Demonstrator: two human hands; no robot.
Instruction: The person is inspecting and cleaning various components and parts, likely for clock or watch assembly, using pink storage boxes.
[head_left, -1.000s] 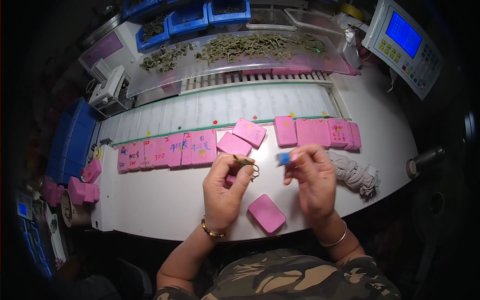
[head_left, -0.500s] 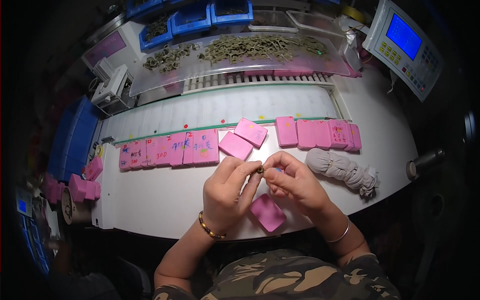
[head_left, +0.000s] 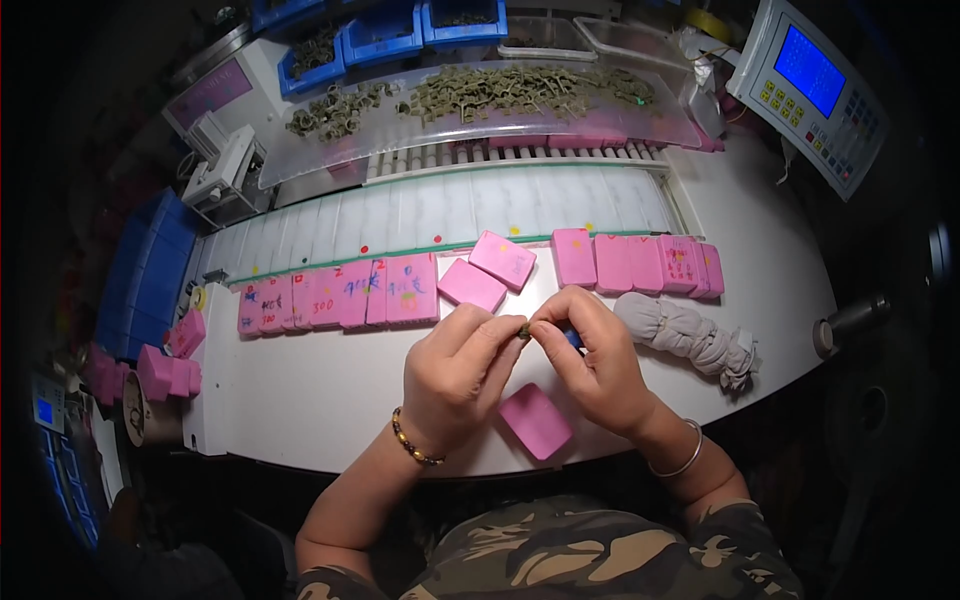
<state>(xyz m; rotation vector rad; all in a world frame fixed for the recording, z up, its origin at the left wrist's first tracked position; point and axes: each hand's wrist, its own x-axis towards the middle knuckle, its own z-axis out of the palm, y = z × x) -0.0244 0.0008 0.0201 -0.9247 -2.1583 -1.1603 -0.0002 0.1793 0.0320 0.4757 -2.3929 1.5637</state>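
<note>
Above the white table, my left hand (head_left: 455, 375) is closed, thumb and forefinger pinching a small dark greenish-brown piece (head_left: 525, 330). The fingers hide most of its shape. My right hand (head_left: 597, 368) meets it from the other side, thumb and forefinger pressed together at the piece. Something small and blue (head_left: 573, 338) shows within the curled fingers of that hand; its full shape is hidden. Just below the hands, a pink block (head_left: 536, 421) lies flat on the table.
Pink blocks stand in a row at left (head_left: 340, 297) and right (head_left: 640, 264); two pink blocks (head_left: 503, 261) lie between. A grey cloth bundle (head_left: 685, 338) lies right. Beyond are a white conveyor (head_left: 430, 208), a clear tray (head_left: 350, 152) of small greenish pieces, blue bins (head_left: 382, 42) and a control panel (head_left: 810, 85).
Both hands have shifted slightly, the piece still between the fingertips. My right hand has turned and moved a little right, showing more of the blue thing. The conveyor's white plates have moved left.
</note>
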